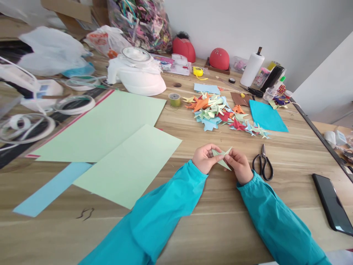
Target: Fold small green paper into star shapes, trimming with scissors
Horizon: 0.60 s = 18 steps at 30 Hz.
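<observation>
A small piece of folded light green paper [224, 164], with pointed corners, is pinched between my two hands above the table. My left hand [207, 157] grips its left side, thumb on top. On the other side, my right hand [237, 163] holds it with thumb and finger close to the left thumb. Fingers cover part of the folds. Black-handled scissors [263, 162] lie just right of my right hand, points away from me. Beyond the hands is a heap of folded paper shapes [212, 110] in orange, green, blue and red.
Large green sheets [129, 165] and a blue strip [52, 189] lie on the left. Turquoise paper [267, 116] sits behind the scissors, a phone [332, 202] at the right edge. A thread spool [174, 99], yellow tape measure [198, 71] and white bottle [252, 69] stand farther back.
</observation>
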{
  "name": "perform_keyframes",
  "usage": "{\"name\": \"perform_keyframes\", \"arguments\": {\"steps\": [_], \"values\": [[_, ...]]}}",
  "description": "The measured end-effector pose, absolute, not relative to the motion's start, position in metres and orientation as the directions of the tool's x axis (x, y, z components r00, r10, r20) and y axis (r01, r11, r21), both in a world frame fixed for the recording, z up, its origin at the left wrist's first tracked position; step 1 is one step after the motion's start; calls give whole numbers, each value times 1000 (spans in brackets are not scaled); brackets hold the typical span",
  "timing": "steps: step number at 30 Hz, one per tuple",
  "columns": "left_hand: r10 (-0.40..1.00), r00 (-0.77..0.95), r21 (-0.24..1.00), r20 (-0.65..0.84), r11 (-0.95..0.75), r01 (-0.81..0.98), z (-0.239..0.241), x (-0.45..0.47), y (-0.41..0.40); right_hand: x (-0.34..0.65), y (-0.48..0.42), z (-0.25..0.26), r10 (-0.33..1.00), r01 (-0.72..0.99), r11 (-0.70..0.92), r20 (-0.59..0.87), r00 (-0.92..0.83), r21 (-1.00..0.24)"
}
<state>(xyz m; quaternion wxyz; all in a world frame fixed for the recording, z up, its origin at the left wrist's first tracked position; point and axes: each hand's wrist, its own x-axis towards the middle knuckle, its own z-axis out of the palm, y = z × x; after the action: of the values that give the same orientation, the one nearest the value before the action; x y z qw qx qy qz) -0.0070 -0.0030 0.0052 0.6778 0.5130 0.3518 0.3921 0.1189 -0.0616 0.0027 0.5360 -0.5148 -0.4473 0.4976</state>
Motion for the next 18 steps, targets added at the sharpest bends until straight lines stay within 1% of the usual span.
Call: {"name": "perform_keyframes", "arguments": {"steps": [3,7,9,12,15,18], "values": [[873,481,959,-82,201,-202,3,-7,-2,119,-61,5,994,-74,-45,-52,97,-996],[911,407,967,-64,158,-201,-3,-5,-1,118,-61,4,982,-91,-35,-52,184,-995],[916,397,940,-54,180,-288,-5,-4,-1,117,-60,2,966,-90,-8,-31,255,-996],[884,464,863,-57,277,-422,-6,-3,-2,118,-58,-2,943,-80,20,-7,333,-997],[865,498,856,-64,304,-419,-5,-3,-2,119,-58,-5,932,-95,33,-4,363,-995],[888,453,867,-77,284,-409,-3,-4,-2,119,-59,-5,939,-138,56,5,344,-989]]}}
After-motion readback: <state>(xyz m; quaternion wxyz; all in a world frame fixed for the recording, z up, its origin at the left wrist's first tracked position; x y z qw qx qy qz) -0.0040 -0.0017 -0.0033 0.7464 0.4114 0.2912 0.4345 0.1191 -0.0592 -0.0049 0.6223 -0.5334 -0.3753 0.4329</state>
